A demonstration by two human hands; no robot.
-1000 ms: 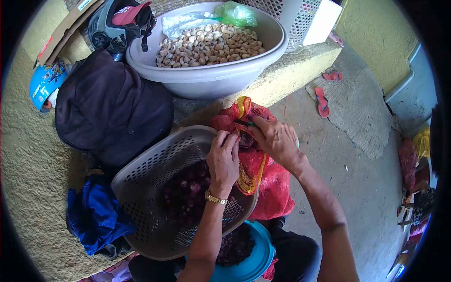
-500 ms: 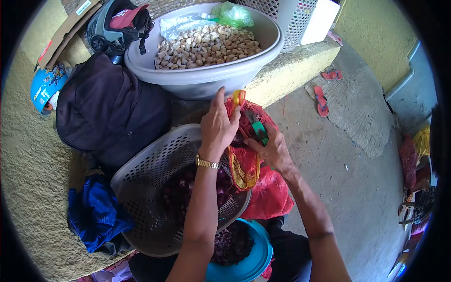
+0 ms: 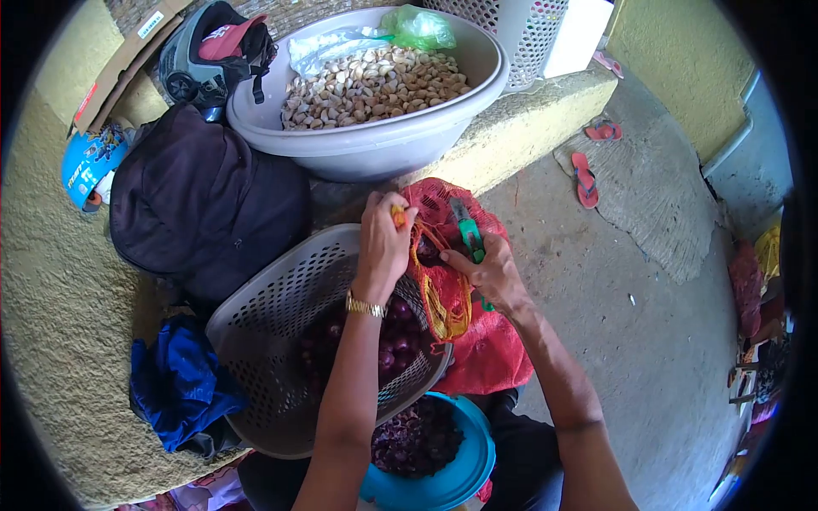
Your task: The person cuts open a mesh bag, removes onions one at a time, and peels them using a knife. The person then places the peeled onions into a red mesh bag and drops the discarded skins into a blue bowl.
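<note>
A red mesh sack point(image 3: 490, 349) stands right of the grey perforated basket point(image 3: 256, 341), its yellow-edged mouth facing me. My left hand point(image 3: 386, 238), with a gold watch on the wrist, is closed on the sack's yellow-orange edge. Between the thumb and fingers of my right hand point(image 3: 494, 272) is a green cutter point(image 3: 468, 232), its grey blade end pointing up over the red mesh. Dark purple onions point(image 3: 396, 345) lie in the basket, partly hidden by my left forearm. Below it, a blue tub point(image 3: 473, 460) holds purple pieces.
A large grey tub point(image 3: 366, 140) of garlic cloves stands at the top. On the left are a black bag point(image 3: 204, 192), blue cloth point(image 3: 183, 379) and helmets point(image 3: 192, 64). Red slippers point(image 3: 584, 180) lie on the concrete floor at right, beside a yellow ledge point(image 3: 520, 128).
My left hand has moved down and slightly left, its raised fingers now closed on the sack's edge. The cutter's blade end shows more clearly, and more onions are visible.
</note>
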